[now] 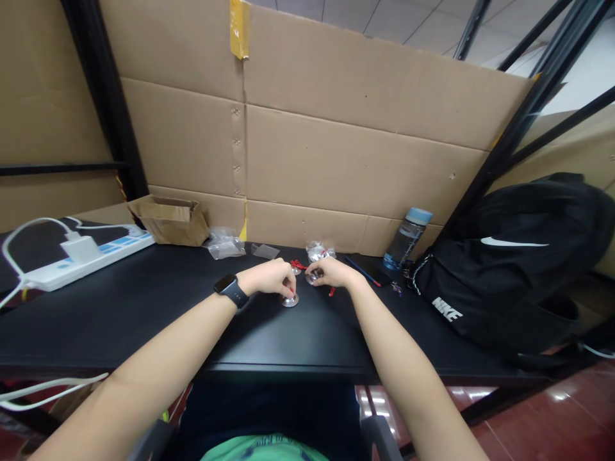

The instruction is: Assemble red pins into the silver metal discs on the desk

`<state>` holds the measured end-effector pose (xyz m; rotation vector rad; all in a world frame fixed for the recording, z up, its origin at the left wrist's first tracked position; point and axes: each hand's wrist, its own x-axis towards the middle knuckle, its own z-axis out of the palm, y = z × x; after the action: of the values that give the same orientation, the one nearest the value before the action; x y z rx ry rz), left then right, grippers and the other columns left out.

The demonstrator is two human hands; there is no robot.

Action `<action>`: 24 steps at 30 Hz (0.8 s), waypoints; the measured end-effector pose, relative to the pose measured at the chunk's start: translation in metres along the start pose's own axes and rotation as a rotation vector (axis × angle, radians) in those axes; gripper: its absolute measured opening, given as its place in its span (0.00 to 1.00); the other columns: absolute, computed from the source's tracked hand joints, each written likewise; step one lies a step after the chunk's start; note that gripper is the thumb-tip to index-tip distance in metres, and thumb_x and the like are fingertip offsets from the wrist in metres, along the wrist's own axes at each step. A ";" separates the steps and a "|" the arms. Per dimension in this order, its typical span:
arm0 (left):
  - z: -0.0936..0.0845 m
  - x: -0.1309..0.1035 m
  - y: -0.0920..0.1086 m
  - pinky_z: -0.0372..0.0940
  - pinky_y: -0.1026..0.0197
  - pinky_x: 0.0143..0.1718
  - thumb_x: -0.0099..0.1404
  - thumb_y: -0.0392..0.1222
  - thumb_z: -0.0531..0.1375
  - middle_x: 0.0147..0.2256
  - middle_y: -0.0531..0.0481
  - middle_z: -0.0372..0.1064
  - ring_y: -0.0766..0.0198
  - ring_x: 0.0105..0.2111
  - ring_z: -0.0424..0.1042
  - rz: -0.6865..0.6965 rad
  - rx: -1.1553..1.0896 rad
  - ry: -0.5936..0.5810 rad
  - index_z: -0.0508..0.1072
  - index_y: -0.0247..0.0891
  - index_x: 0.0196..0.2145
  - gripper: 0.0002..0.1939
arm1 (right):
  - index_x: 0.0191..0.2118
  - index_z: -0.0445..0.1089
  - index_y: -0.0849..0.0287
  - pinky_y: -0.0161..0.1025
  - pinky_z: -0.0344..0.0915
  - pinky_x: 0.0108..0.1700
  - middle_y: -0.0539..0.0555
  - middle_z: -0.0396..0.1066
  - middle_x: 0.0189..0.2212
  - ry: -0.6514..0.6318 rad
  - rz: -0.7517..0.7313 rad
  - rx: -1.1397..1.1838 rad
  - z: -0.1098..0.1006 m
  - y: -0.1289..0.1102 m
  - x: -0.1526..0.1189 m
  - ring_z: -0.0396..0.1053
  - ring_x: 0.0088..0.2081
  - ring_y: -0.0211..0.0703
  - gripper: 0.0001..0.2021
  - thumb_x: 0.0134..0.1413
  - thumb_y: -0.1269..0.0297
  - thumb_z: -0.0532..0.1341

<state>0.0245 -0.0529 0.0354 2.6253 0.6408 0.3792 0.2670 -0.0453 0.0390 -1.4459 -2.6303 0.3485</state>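
My left hand (276, 278), with a dark watch on the wrist, is closed in a pinch at the top of a small shiny cymbal-like metal disc (289, 301). That disc is at the black tabletop, and a bit of red shows under my fingertips. My right hand (331, 271) has its thumb and fingers curled round a second shiny metal disc (314, 276), partly covered by the fingers. Between and behind my hands lies a red cord (298, 264), with another shiny round piece (296, 271) just below it. A red cord end (332, 291) shows under my right hand.
A clear plastic packet (319, 249) lies behind my right hand. Plastic bags (225, 244) and an open cardboard box (173, 221) are back left, beside a white power strip (91, 261). Rightward are a pen (362, 271), keys (396, 289), a water bottle (407, 240) and a black backpack (519, 269).
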 end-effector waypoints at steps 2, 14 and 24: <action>0.000 0.000 -0.004 0.59 0.68 0.27 0.54 0.37 0.69 0.25 0.53 0.78 0.67 0.24 0.74 -0.004 -0.015 0.010 0.84 0.43 0.30 0.04 | 0.49 0.79 0.55 0.35 0.66 0.44 0.53 0.80 0.42 0.020 0.007 0.013 -0.004 0.001 -0.002 0.75 0.42 0.46 0.21 0.46 0.69 0.71; -0.001 0.001 -0.011 0.65 0.64 0.33 0.59 0.51 0.67 0.33 0.50 0.79 0.61 0.31 0.76 -0.110 -0.003 0.392 0.79 0.41 0.39 0.14 | 0.37 0.83 0.58 0.40 0.70 0.40 0.56 0.81 0.34 0.385 0.001 0.337 -0.017 -0.008 -0.010 0.77 0.36 0.49 0.14 0.47 0.55 0.71; 0.006 0.009 0.003 0.65 0.64 0.31 0.68 0.55 0.58 0.33 0.52 0.73 0.65 0.28 0.72 -0.096 -0.236 0.715 0.71 0.39 0.39 0.16 | 0.39 0.82 0.64 0.40 0.70 0.39 0.59 0.80 0.32 0.460 -0.032 0.781 -0.019 -0.022 -0.011 0.76 0.35 0.47 0.22 0.46 0.48 0.71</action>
<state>0.0356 -0.0529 0.0328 2.1865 0.8648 1.3013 0.2588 -0.0632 0.0636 -1.0463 -1.8266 0.8099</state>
